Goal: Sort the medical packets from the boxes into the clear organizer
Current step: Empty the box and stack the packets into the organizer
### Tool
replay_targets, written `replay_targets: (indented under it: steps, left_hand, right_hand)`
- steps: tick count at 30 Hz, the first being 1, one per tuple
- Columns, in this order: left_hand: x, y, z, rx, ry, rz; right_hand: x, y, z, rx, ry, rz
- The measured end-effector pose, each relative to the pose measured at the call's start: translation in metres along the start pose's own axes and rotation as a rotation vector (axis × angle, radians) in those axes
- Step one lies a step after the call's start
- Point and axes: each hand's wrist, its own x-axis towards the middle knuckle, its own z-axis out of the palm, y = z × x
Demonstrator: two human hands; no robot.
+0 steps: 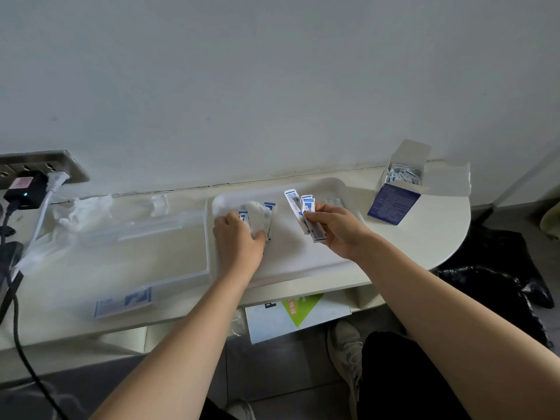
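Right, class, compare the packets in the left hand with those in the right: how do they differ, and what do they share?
The left hand grips the left packets in a tight bunch, low at the tray; the right hand pinches the right packets spread like a fan. The left packets look blurred and mostly white; the right packets show clear blue print. Both sets are blue-and-white, over the tray.

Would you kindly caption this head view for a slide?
Right hand pinches blue-and-white medical packets over a white plastic tray, left hand grips another bunch; open blue cardboard box nearby.
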Motion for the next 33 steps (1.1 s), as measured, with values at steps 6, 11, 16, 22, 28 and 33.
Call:
replay_targets:
  steps: [6, 11, 16, 22, 28, 33]
  left_hand:
    - [-0.008, 0.021, 0.001, -0.057, 0.301, 0.267]
    - [-0.012, 0.053, -0.007, -0.704, -0.306, -0.050]
    - [-0.015, 0.057, -0.004, -0.878, -0.226, -0.141]
    - [-0.022, 0.059, -0.010, -0.941, -0.235, -0.184]
    - [-0.031, 0.061, -0.013, -0.995, -0.327, -0.184]
    - [-0.034, 0.051, -0.010, -0.924, -0.412, -0.139]
  right_hand:
    - [-0.001, -0.001, -0.002, -0.026, -0.018, -0.028]
    - [0.000, 0.001, 0.001, -0.185, -0.062, -0.060]
    - [-0.002, -0.004, 0.000, -0.262, 0.002, -0.086]
    - [-0.011, -0.009, 0.002, -0.337, 0.008, -0.127]
    - [-0.017, -0.002, 0.010, -0.322, 0.010, -0.214]
    - [-0.018, -0.003, 0.019, -0.462, 0.026, -0.317]
